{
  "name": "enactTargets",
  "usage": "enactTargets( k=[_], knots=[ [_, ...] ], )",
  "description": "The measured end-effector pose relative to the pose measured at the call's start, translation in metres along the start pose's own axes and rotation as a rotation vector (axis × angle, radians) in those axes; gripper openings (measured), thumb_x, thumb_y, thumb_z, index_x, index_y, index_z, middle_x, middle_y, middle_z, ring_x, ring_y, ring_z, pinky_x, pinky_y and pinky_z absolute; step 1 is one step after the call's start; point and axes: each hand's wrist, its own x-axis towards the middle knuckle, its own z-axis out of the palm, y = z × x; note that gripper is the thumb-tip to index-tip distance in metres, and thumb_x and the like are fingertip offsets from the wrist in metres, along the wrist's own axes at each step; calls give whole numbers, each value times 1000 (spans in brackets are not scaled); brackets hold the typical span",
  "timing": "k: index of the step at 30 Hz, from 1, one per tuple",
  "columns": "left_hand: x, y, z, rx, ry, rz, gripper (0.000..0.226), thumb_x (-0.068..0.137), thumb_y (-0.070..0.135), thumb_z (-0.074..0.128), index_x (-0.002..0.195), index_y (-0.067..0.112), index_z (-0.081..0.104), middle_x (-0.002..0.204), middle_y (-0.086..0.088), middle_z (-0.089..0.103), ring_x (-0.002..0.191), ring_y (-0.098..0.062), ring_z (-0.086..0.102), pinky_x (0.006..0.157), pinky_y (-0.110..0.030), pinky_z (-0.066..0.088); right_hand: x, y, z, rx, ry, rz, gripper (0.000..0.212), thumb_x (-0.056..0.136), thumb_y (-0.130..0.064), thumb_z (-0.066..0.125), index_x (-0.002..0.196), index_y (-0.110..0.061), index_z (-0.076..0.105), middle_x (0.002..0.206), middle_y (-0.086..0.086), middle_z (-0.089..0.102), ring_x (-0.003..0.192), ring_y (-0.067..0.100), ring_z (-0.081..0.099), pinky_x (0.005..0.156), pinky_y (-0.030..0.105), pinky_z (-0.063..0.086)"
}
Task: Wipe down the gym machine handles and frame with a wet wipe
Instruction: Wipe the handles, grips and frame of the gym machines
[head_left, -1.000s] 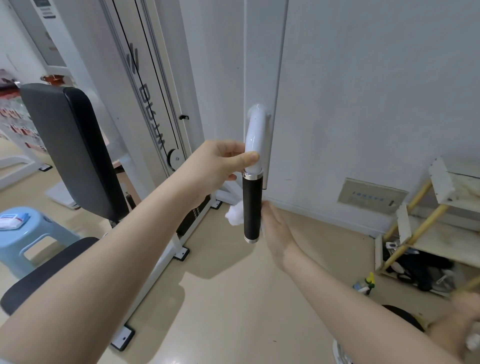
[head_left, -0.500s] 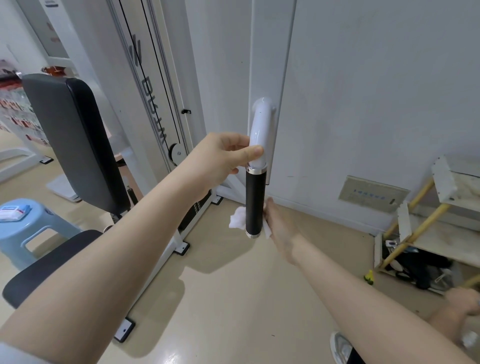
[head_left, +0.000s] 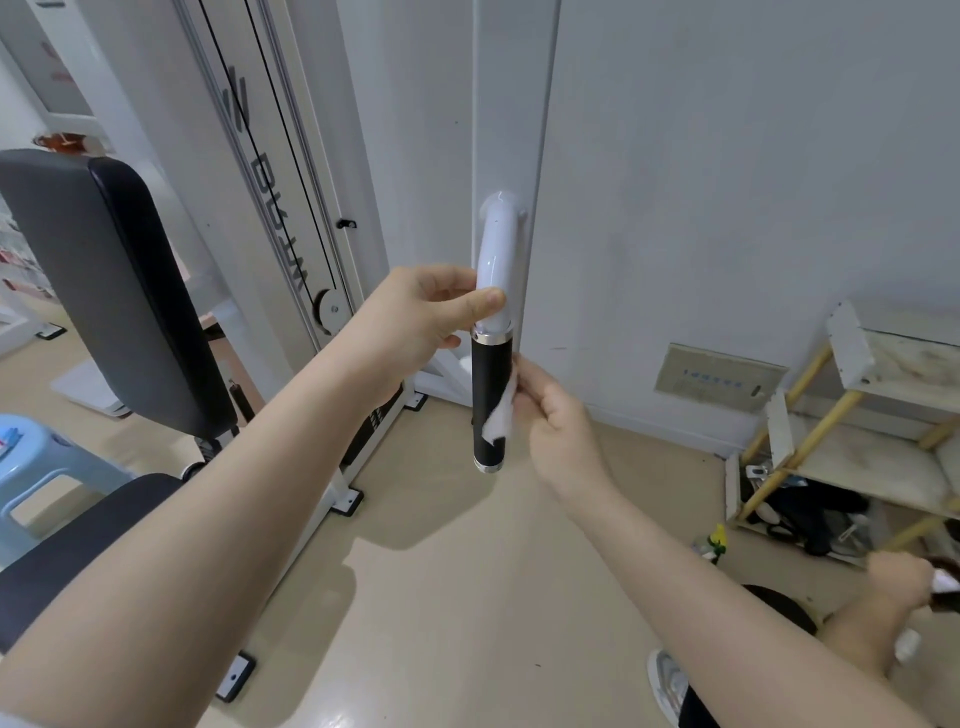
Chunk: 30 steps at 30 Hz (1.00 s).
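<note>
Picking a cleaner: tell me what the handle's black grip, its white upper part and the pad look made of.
Black grip: matte, likely rubber or foam; no glare.
White upper part: glossy painted metal or plastic; sharp highlights.
Pad: dark vinyl-like upholstery, soft sheen.

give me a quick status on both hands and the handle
Left hand gripping white curved metal handle bar. Right hand pressing white wet wipe against black cylindrical grip. Nothing in the way.
</note>
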Motion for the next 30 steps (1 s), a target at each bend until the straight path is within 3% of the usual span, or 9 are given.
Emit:
enactTargets(
  k=[5, 9, 16, 18, 21, 23, 25, 28, 30],
  knots=[
    [1, 0, -6, -4, -24, -5, 5, 86, 26, 63, 89, 26, 66, 78, 11, 68, 69, 0, 62, 86, -31, 50, -4, 10, 26, -154, 248, -91, 43, 93, -15, 50, 133, -27, 48, 117, -11, 62, 105, 7, 59, 92, 17, 43],
    [1, -1, -9, 6, -43, -15, 4, 86, 27, 63, 88, 26, 65, 83, 8, 67, 75, -4, 61, 82, -28, 50, -13, 26, 33, -124, 216, 53, 27, 88, -11, 55, 113, -19, 59, 96, 7, 71, 90, 24, 64, 68, 9, 46],
    [5, 0, -16, 9, -109, -6, 6, 85, 27, 64, 89, 23, 67, 80, 8, 68, 72, -4, 60, 73, -19, 45, 7, -16, 41, -58, 377, -37, 29, 82, -11, 66, 104, -22, 51, 100, -11, 60, 83, -6, 55, 70, 5, 41],
    [6, 0, -17, 8, -125, 7, 5, 85, 25, 64, 88, 22, 67, 77, 9, 68, 67, 0, 60, 66, -12, 44, 4, -5, 43, -50, 358, 4, 30, 80, -16, 69, 101, -27, 52, 98, -9, 62, 84, -3, 58, 65, 5, 43],
    [7, 0, -17, -16, -145, 29, 2, 85, 21, 64, 86, 21, 66, 71, 11, 67, 59, 6, 59, 58, -4, 41, -5, 17, 45, -118, 330, 138, 26, 66, -38, 69, 87, -37, 55, 90, 0, 67, 84, 22, 64, 72, 32, 56],
    [9, -2, -18, -20, -151, 37, 2, 85, 22, 64, 86, 20, 66, 69, 13, 66, 58, 7, 59, 58, -2, 40, -3, 13, 43, -110, 328, 155, 24, 65, -35, 72, 82, -38, 56, 89, -2, 68, 85, 20, 65, 70, 29, 56],
    [10, -2, -19, -30, -158, 36, 4, 85, 22, 65, 87, 19, 67, 70, 12, 67, 59, 6, 59, 58, -3, 41, 4, -4, 42, -86, 358, 69, 28, 73, -21, 74, 91, -35, 59, 90, -9, 68, 85, 12, 63, 67, 13, 50],
    [10, -3, -21, -45, -169, 39, 10, 85, 21, 65, 92, 14, 67, 73, 9, 68, 60, 5, 61, 57, -4, 41, 12, -25, 44, -68, 437, -72, 36, 80, -15, 69, 115, -19, 60, 100, -5, 69, 92, 10, 63, 81, 21, 49],
    [10, -4, -21, -38, -164, 51, 11, 85, 20, 65, 92, 13, 67, 74, 7, 68, 61, 4, 60, 59, -4, 42, 9, -22, 49, -87, 431, -85, 40, 83, -15, 65, 123, -22, 57, 103, -8, 68, 94, 6, 62, 83, 17, 47]
  ],
)
